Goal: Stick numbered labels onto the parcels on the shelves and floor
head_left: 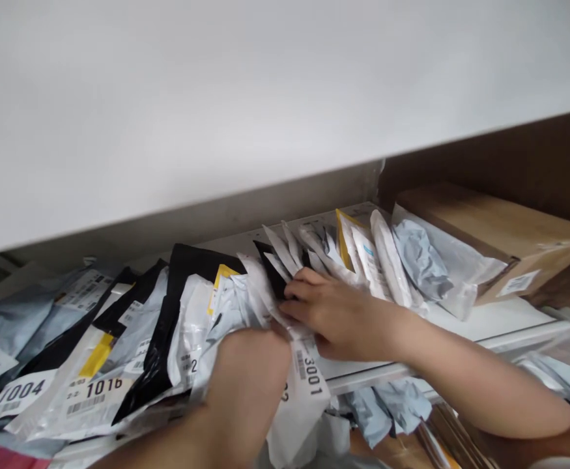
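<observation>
My right hand (326,309) reaches in from the right, its fingers bent over the edges of several thin white and grey mailing bags (285,251) standing on the shelf. My left hand (255,361) is among the bags just left of it, the back of the hand toward me and its fingers hidden. Below and between the hands hangs a white mailing bag with a 3001 label (311,374), tilted over the shelf's front edge. A grey mailing bag (230,303) and a black mailing bag (160,339) lean to the left of my left hand.
A white panel (265,98) overhangs the shelf (499,319). At right are a clear plastic bag (465,270) and a cardboard box (504,234). Labelled bags, one marked 1016 (94,397), lean at left. More parcels (387,407) lie on a level below.
</observation>
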`<state>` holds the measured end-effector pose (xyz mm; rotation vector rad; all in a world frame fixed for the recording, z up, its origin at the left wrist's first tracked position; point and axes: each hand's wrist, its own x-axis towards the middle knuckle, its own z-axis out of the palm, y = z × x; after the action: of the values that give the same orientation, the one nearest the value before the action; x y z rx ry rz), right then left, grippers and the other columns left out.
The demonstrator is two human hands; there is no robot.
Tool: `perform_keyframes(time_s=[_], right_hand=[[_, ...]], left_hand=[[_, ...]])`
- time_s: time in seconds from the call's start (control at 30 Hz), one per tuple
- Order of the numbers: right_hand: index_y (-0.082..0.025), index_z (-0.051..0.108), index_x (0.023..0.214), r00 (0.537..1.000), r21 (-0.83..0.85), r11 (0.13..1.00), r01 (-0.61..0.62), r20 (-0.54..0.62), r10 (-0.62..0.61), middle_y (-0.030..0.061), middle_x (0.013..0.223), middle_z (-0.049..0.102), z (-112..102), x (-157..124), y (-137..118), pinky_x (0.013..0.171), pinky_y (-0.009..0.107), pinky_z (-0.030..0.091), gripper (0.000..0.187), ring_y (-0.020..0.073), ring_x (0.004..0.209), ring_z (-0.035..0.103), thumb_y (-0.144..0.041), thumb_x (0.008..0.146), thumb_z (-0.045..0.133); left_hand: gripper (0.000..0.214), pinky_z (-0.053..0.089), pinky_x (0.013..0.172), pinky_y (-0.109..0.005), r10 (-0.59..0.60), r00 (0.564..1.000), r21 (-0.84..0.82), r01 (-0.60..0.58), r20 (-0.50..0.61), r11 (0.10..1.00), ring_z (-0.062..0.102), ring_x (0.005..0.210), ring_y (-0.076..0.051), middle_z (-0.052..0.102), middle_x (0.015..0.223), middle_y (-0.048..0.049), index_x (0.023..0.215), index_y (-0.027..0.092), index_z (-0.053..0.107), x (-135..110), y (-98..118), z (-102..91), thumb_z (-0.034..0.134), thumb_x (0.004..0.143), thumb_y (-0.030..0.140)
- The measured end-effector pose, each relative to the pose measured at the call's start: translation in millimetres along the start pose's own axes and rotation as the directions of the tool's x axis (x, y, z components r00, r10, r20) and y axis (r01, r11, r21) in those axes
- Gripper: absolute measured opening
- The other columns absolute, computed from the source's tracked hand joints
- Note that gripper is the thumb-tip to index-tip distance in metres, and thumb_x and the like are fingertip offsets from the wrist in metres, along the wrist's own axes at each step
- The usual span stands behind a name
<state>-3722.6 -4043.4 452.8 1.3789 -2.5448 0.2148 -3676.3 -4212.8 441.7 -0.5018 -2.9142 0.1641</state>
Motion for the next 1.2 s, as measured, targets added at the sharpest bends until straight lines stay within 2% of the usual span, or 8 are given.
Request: perform_keyframes(time_s=[0.1, 0.2, 0.4, 0.5, 0.57, 0.7, 0.87, 1.2], right_hand=[[-0.013, 0.066, 0.104, 0.998, -0.085, 0.995, 0.047, 0.044, -0.043, 0.0138, 0.110, 0.059, 1, 5, -2, 0.079, 0.036, 0.046, 0.027, 0.0271, 0.105, 0.048, -0.009, 0.077, 0.061], [-0.012, 0.068, 0.096, 0.985, -0.156, 0.982, 0.107, 0.152, -0.083, 0.0134, 0.105, 0.063, 0, 16, -4, 0.077, 0.035, 0.046, 0.018, 0.0265, 0.102, 0.050, -0.009, 0.079, 0.062], [-0.014, 0.066, 0.104, 0.956, -0.247, 0.966, 0.078, 0.295, -0.002, 0.0095, 0.096, 0.070, -1, 37, -5, 0.077, 0.034, 0.047, 0.018, 0.0225, 0.092, 0.062, -0.015, 0.088, 0.057], [-0.016, 0.063, 0.115, 0.961, -0.310, 0.950, -0.030, 0.254, 0.113, 0.0109, 0.094, 0.072, 7, 46, -7, 0.062, 0.031, 0.045, 0.026, 0.0229, 0.083, 0.066, -0.013, 0.090, 0.054], [-0.014, 0.068, 0.105, 0.966, -0.323, 0.944, -0.071, 0.215, 0.146, 0.0131, 0.094, 0.072, 13, 49, -8, 0.058, 0.031, 0.045, 0.022, 0.0246, 0.081, 0.067, -0.009, 0.087, 0.057], [-0.013, 0.070, 0.079, 0.970, -0.300, 0.946, -0.123, 0.166, 0.179, 0.0141, 0.088, 0.072, 10, 44, -3, 0.056, 0.031, 0.046, 0.015, 0.0253, 0.078, 0.068, -0.002, 0.080, 0.060], [-0.014, 0.069, 0.078, 0.969, -0.303, 0.944, -0.129, 0.163, 0.184, 0.0122, 0.080, 0.070, -5, 32, 9, 0.054, 0.031, 0.046, 0.016, 0.0248, 0.071, 0.067, 0.000, 0.075, 0.063], [-0.012, 0.067, 0.086, 0.975, -0.259, 0.957, -0.128, 0.142, 0.169, 0.0115, 0.086, 0.070, -7, 26, 20, 0.063, 0.034, 0.050, 0.016, 0.0269, 0.079, 0.068, -0.003, 0.073, 0.067]], left_hand=[[0.034, 0.044, 0.045, -0.025, -0.038, 0.999, 0.246, 0.041, -0.017, 0.969, 0.064, 0.046, -0.022, 0.063, 0.051, -0.0048, 0.107, 0.017, 0.069, -9, -8, -3.2, 0.045, 0.085, 0.008], [0.038, 0.045, 0.045, -0.027, -0.046, 0.999, 0.300, 0.044, -0.002, 0.953, 0.064, 0.047, -0.025, 0.064, 0.052, -0.0048, 0.126, 0.016, 0.059, -5, -9, -3.3, 0.047, 0.089, 0.016], [0.029, 0.047, 0.051, -0.026, -0.062, 0.994, 0.199, 0.044, 0.085, 0.979, 0.067, 0.054, -0.023, 0.068, 0.059, -0.0070, 0.110, 0.017, 0.066, 4, -14, 2.5, 0.045, 0.091, 0.022], [0.032, 0.046, 0.048, -0.025, -0.051, 0.997, 0.264, 0.034, 0.059, 0.964, 0.067, 0.052, -0.024, 0.067, 0.056, -0.0059, 0.111, 0.020, 0.068, 0, -17, 9.4, 0.043, 0.090, 0.018], [0.036, 0.044, 0.044, -0.026, -0.040, 0.998, 0.309, 0.025, 0.040, 0.951, 0.067, 0.049, -0.026, 0.066, 0.054, -0.0058, 0.113, 0.022, 0.068, -3, -17, 14.4, 0.042, 0.089, 0.014], [0.042, 0.042, 0.040, -0.027, -0.036, 0.999, 0.358, 0.030, 0.010, 0.933, 0.064, 0.042, -0.027, 0.064, 0.048, -0.0057, 0.118, 0.021, 0.067, -9, -17, 20.7, 0.041, 0.087, 0.010], [0.046, 0.042, 0.039, -0.026, -0.030, 0.998, 0.375, 0.050, -0.059, 0.926, 0.062, 0.040, -0.025, 0.063, 0.048, -0.0057, 0.119, 0.021, 0.067, -12, -20, 24.8, 0.041, 0.084, 0.009], [0.048, 0.042, 0.036, -0.027, 0.034, 0.999, 0.370, -0.018, -0.037, 0.929, 0.062, 0.039, -0.026, 0.065, 0.051, -0.0059, 0.124, 0.020, 0.065, -16, -28, 32.7, 0.044, 0.082, 0.010]])
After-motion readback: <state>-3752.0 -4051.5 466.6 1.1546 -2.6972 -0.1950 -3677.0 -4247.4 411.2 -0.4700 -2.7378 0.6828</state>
